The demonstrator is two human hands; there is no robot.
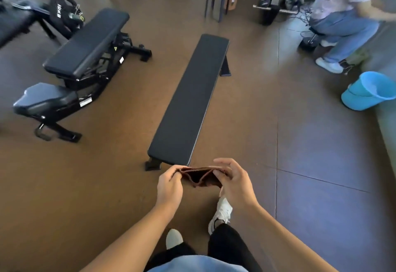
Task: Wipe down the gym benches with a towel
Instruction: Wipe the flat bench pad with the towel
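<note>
Left hand [169, 184] and right hand [234, 180] pinch a folded towel [200, 177] above the bench [188, 100] end; a loose pinch could drop it.

Both bare forearms reach forward and converge, the left hand [169, 184] pinching the towel [200, 176] at its left end, the right hand [235, 180] gripping its right end, index finger raised above the grip.

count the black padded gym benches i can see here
2 clear ones: a long flat black padded bench straight ahead, and an adjustable black padded bench with a separate seat to its left. A dark padded edge at far left may be a third, mostly cut off.
</note>
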